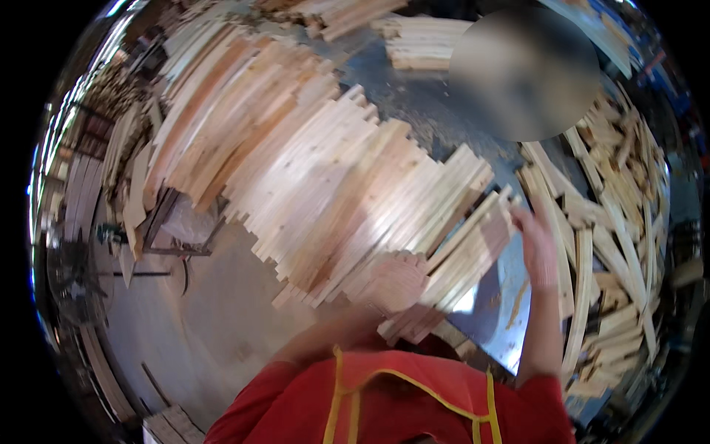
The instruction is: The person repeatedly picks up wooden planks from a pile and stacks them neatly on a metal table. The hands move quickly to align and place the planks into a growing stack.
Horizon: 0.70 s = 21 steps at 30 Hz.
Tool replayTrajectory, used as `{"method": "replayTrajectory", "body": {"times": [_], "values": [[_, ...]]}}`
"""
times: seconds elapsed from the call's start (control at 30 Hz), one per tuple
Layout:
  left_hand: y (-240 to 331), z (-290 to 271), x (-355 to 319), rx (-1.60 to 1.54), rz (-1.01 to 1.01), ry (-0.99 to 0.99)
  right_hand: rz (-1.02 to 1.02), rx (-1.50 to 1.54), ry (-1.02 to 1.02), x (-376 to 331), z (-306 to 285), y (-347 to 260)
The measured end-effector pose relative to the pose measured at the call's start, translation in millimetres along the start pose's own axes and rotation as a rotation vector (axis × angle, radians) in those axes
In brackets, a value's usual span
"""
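Strips of pale wood [318, 166] are laid side by side in a broad slanting row on a metal table [484, 329], their uneven ends lined up along its near edge. Toward the right of the row, a small group of strips [473, 259] is set slightly apart, a narrow dark gap being left between the two. The left hand [399, 283] is rested over the near ends of the wood beside that gap; its fingers are blurred, and whether anything is gripped cannot be told. The right hand [536, 240] is held half-curled at the group's far ends, touching them, it seems; a firm grip cannot be confirmed. By appearances, much of the laying-out has been done, since the row is wide and closely packed, while the small group is not yet closed up against it. A loose pile of wood pieces [629, 192], heaped at odd angles toward the table's right end, is still unarranged; whether it is to be used cannot be known. Near the far edge, a separate stack of strips [418, 44] is seen.
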<state>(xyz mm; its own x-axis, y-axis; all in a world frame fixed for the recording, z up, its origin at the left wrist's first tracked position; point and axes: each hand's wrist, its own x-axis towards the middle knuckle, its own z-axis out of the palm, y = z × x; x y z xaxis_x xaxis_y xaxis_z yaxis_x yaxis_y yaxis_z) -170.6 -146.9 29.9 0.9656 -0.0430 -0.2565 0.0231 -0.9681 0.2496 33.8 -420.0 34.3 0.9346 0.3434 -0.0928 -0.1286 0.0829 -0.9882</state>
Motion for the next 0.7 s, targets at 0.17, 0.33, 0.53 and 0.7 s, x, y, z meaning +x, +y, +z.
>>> {"method": "replayTrajectory", "body": {"times": [0.17, 0.33, 0.53, 0.7], "values": [[2.4, -88.4, 39.5, -0.475, -0.033, 0.443, 0.576, -0.529, 0.123, -120.5, 13.4, 37.9], [-84.8, -185.8, 78.4, -0.828, -0.106, 0.436, 0.472, -0.405, -0.170, -136.0, 99.5, 101.6], [-179.4, -119.9, 88.8, -0.233, -0.152, 0.226, 0.588, -0.595, -0.097, -131.0, 129.3, 90.7], [-172.5, -44.6, 24.8, -0.217, -0.581, 0.186, 0.478, -0.545, -0.063, -138.9, 128.5, 93.3]]}}
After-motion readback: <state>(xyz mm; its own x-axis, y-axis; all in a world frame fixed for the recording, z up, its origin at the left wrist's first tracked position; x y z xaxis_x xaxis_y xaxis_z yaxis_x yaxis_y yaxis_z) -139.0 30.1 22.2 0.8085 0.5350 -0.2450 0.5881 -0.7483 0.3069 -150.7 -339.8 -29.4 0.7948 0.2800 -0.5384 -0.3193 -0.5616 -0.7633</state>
